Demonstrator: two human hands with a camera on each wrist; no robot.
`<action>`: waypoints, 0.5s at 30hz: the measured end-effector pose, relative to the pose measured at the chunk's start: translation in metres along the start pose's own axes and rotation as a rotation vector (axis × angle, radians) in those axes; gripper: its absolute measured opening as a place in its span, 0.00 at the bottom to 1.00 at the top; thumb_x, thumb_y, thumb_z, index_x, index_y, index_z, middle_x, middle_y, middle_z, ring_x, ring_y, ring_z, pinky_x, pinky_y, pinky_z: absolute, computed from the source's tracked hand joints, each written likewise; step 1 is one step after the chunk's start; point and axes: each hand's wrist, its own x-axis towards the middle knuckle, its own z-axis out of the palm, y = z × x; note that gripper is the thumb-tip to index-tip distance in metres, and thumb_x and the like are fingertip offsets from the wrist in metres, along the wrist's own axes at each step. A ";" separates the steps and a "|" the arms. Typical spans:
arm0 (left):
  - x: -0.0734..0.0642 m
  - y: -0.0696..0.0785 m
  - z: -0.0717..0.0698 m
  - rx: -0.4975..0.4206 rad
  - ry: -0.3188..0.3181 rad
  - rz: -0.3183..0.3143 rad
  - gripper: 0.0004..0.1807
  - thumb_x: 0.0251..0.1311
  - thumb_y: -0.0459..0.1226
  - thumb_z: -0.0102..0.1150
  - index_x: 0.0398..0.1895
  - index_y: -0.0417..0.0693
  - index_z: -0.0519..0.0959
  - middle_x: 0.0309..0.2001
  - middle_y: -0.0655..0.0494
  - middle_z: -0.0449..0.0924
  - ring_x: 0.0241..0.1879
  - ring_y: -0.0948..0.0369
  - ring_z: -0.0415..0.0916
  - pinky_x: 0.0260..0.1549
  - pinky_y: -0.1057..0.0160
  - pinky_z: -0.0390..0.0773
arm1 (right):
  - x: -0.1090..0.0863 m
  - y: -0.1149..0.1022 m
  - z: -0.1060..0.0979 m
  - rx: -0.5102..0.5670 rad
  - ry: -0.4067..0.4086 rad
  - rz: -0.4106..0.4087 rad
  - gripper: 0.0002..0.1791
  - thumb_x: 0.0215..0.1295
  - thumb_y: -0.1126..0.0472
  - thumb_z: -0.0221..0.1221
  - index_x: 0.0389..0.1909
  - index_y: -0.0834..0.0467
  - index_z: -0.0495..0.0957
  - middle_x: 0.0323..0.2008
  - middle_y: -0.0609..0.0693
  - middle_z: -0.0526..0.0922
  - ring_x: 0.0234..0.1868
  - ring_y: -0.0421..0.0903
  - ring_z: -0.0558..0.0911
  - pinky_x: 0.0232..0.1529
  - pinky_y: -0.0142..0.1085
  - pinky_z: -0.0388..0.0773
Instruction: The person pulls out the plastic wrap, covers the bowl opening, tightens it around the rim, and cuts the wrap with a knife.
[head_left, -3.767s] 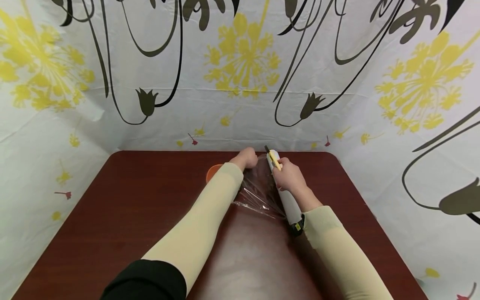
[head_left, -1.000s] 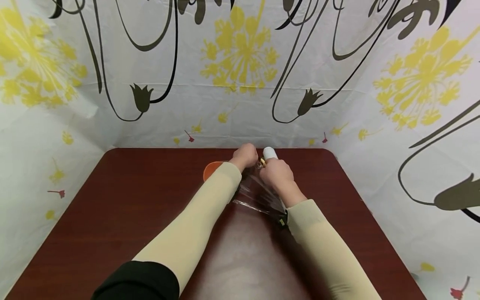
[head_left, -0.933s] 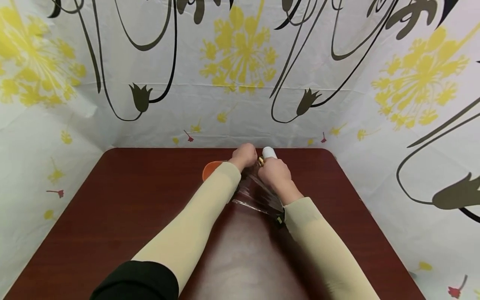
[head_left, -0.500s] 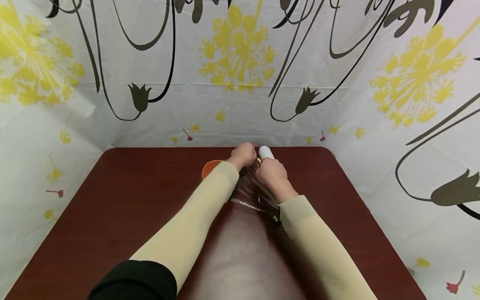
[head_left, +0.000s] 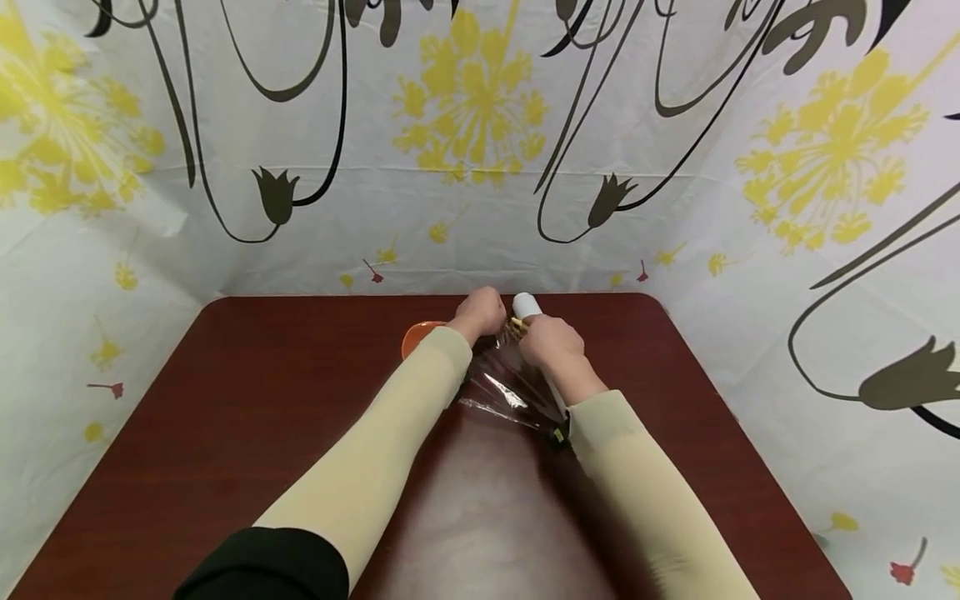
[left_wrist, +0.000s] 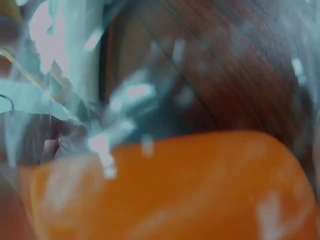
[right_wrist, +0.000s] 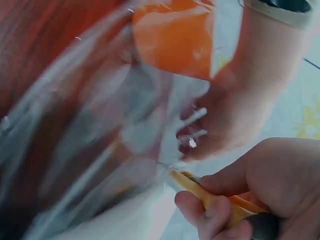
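Observation:
My left hand grips the edge of a sheet of clear plastic wrap near the table's far edge. In the right wrist view its curled fingers bunch the film beside an orange container. My right hand grips a yellow utility knife, its front end at the film close to my left fingers. Under the right hand lies the white roll of wrap, mostly hidden by that hand. Film stretches between roll and left hand, and covers the orange container in the left wrist view.
The dark red-brown table spreads toward me. A dark end piece with a yellow-green mark shows at the roll's near end. Flower-patterned white sheeting rises behind the table and at both sides.
Since the oldest frame, my right hand has moved left with the knife, which now points toward my left hand. The roll's near end has shifted left. Lately the right hand drew slightly back right.

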 end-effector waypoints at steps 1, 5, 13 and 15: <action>0.013 -0.009 0.006 0.008 0.013 0.004 0.28 0.83 0.38 0.44 0.15 0.55 0.60 0.17 0.58 0.53 0.21 0.58 0.49 0.25 0.58 0.60 | -0.001 0.001 -0.002 -0.006 0.004 -0.002 0.31 0.78 0.57 0.54 0.80 0.45 0.73 0.66 0.62 0.84 0.42 0.57 0.84 0.34 0.46 0.78; 0.052 -0.027 0.020 0.016 0.025 0.014 0.28 0.81 0.39 0.46 0.14 0.57 0.60 0.16 0.59 0.52 0.21 0.58 0.49 0.25 0.57 0.62 | -0.001 0.002 -0.010 -0.011 0.016 -0.013 0.28 0.75 0.57 0.54 0.74 0.47 0.79 0.59 0.61 0.87 0.39 0.56 0.83 0.33 0.46 0.75; 0.044 -0.025 0.014 -0.016 0.001 0.035 0.27 0.78 0.36 0.44 0.13 0.55 0.60 0.16 0.58 0.51 0.21 0.57 0.46 0.23 0.56 0.59 | 0.001 -0.002 -0.011 -0.017 0.029 -0.073 0.22 0.76 0.57 0.54 0.67 0.54 0.80 0.54 0.61 0.87 0.40 0.55 0.82 0.35 0.46 0.76; 0.043 -0.026 0.014 -0.029 0.005 0.039 0.27 0.80 0.37 0.43 0.14 0.55 0.60 0.17 0.59 0.50 0.22 0.58 0.45 0.25 0.55 0.57 | -0.002 -0.002 -0.015 -0.018 0.037 -0.078 0.17 0.75 0.58 0.55 0.61 0.55 0.80 0.50 0.59 0.87 0.39 0.55 0.82 0.34 0.46 0.75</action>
